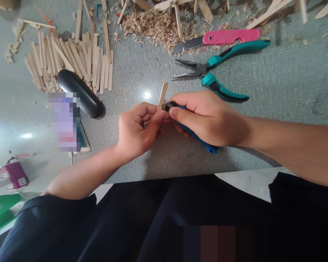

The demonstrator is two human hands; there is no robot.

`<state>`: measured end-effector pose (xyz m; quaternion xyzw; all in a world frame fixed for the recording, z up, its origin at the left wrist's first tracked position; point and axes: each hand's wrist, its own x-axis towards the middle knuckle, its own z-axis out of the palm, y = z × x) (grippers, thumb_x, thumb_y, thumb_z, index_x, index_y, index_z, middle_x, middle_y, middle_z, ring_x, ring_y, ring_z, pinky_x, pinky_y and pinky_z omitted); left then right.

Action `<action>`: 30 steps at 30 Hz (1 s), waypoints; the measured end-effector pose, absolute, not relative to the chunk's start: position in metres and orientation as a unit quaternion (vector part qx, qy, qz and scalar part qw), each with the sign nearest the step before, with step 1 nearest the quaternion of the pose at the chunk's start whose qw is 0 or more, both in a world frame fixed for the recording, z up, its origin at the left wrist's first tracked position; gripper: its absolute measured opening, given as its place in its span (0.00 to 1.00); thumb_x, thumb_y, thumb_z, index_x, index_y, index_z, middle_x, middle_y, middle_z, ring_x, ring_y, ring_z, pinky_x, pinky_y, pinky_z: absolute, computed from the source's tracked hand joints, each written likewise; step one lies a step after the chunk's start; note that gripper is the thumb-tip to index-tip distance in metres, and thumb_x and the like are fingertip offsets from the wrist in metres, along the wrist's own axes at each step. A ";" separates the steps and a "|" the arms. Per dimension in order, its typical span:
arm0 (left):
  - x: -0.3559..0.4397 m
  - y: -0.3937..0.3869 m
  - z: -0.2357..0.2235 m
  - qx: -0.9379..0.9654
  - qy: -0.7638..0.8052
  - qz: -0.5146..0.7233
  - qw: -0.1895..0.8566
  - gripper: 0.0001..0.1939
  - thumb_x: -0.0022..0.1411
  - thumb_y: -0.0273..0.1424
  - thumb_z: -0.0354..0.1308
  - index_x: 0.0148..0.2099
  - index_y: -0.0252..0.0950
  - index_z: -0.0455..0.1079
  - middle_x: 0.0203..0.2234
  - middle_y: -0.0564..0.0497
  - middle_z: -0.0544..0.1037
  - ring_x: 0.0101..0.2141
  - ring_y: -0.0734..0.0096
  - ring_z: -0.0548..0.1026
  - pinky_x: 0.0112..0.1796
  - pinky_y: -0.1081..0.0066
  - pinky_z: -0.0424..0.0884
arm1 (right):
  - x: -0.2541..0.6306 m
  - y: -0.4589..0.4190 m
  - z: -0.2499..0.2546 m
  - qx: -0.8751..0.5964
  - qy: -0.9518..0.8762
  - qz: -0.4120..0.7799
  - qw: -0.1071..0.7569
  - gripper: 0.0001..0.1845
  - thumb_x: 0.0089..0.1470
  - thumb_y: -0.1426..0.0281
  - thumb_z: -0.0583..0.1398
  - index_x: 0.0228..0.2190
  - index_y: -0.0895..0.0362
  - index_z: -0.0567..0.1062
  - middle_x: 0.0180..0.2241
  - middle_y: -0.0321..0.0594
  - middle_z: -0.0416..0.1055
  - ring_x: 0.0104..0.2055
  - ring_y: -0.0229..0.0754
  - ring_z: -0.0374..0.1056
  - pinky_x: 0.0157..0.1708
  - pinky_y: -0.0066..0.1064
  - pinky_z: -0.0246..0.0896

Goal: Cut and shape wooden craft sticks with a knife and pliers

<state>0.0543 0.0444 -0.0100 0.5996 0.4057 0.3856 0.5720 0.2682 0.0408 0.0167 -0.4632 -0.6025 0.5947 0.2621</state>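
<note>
Between the fingers and thumb of my left hand [139, 127] is a wooden craft stick [163, 93], its rounded upper end tilted up and slightly right. My right hand [207, 118] grips a blue-handled cutter [195, 135] with a dark metal head. That head meets the stick close to my left thumb. My fingers hide the stick's lower end and much of the cutter, so its exact kind is unclear. Beyond my right hand lie long-nose pliers [203, 69] with teal and black handles, jaws apart.
A pink-handled saw [231, 36] lies behind the pliers, by a heap of wood chips [150, 31]. Many craft sticks [79, 58] are piled at left, near a black case [80, 92] and a phone [65, 123]. Stick constructions [177, 16] stand at the back.
</note>
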 end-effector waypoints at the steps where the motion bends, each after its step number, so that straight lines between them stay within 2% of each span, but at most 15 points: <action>1: 0.054 0.044 -0.011 0.613 0.408 0.384 0.557 0.20 0.79 0.46 0.71 0.39 0.37 0.79 0.26 0.52 0.87 0.19 0.78 0.79 0.20 0.78 0.73 | 0.267 0.040 0.018 -0.474 -0.614 0.575 0.261 0.18 0.76 0.73 0.58 0.29 0.51 0.71 0.22 0.31 0.70 0.25 0.38 0.64 0.29 0.36 0.54; 5: 0.051 0.043 -0.011 0.700 0.410 0.378 0.446 0.15 0.81 0.36 0.68 0.38 0.37 0.79 0.21 0.57 0.81 0.18 0.83 0.71 0.21 0.78 0.62 | 0.264 0.033 0.022 -0.509 -0.653 0.512 0.231 0.20 0.75 0.73 0.57 0.28 0.50 0.67 0.23 0.34 0.67 0.29 0.42 0.64 0.35 0.39 0.53; 8: 0.049 0.043 -0.011 0.748 0.395 0.373 0.380 0.12 0.78 0.28 0.67 0.37 0.37 0.77 0.23 0.57 0.82 0.20 0.83 0.72 0.23 0.78 0.61 | 0.261 0.028 0.020 -0.529 -0.661 0.486 0.218 0.22 0.75 0.72 0.57 0.27 0.48 0.61 0.23 0.35 0.66 0.30 0.43 0.62 0.35 0.41 0.51; 10: 0.049 0.044 -0.010 0.758 0.388 0.373 0.368 0.12 0.77 0.28 0.67 0.36 0.37 0.76 0.23 0.57 0.82 0.20 0.83 0.72 0.23 0.77 0.61 | 0.259 0.027 0.018 -0.537 -0.658 0.477 0.227 0.22 0.75 0.73 0.57 0.27 0.48 0.60 0.23 0.35 0.66 0.30 0.43 0.61 0.35 0.41 0.50; 15: 0.051 0.045 -0.008 0.679 0.395 0.380 0.487 0.17 0.81 0.37 0.68 0.36 0.38 0.77 0.22 0.56 0.82 0.18 0.83 0.69 0.21 0.77 0.61 | 0.263 0.036 0.023 -0.507 -0.626 0.549 0.225 0.23 0.76 0.74 0.58 0.25 0.51 0.65 0.21 0.34 0.68 0.27 0.39 0.62 0.32 0.38 0.53; 19: 0.053 0.046 -0.009 0.626 0.386 0.384 0.559 0.20 0.80 0.44 0.70 0.36 0.38 0.78 0.20 0.56 0.80 0.16 0.83 0.67 0.18 0.77 0.59 | 0.270 0.043 0.026 -0.462 -0.566 0.641 0.236 0.22 0.77 0.75 0.58 0.27 0.53 0.71 0.21 0.32 0.70 0.23 0.36 0.63 0.25 0.34 0.54; 22: 0.052 0.046 -0.010 0.621 0.388 0.381 0.564 0.22 0.80 0.48 0.70 0.36 0.38 0.78 0.23 0.54 0.83 0.16 0.82 0.69 0.17 0.77 0.61 | 0.274 0.045 0.021 -0.426 -0.523 0.698 0.240 0.19 0.78 0.73 0.58 0.30 0.53 0.74 0.22 0.32 0.71 0.21 0.35 0.64 0.21 0.32 0.54; 25: 0.052 0.046 -0.012 0.626 0.402 0.375 0.553 0.23 0.80 0.51 0.69 0.37 0.39 0.78 0.22 0.53 0.83 0.16 0.79 0.72 0.18 0.77 0.64 | 0.276 0.045 0.015 -0.405 -0.509 0.720 0.242 0.19 0.79 0.71 0.59 0.31 0.54 0.75 0.22 0.31 0.72 0.22 0.35 0.66 0.21 0.30 0.55; 30: 0.054 0.045 -0.010 0.623 0.412 0.374 0.550 0.25 0.78 0.54 0.69 0.37 0.38 0.77 0.24 0.52 0.85 0.17 0.80 0.75 0.17 0.78 0.65 | 0.273 0.042 0.015 -0.435 -0.555 0.661 0.258 0.20 0.78 0.72 0.59 0.29 0.53 0.73 0.22 0.31 0.72 0.23 0.35 0.66 0.22 0.31 0.55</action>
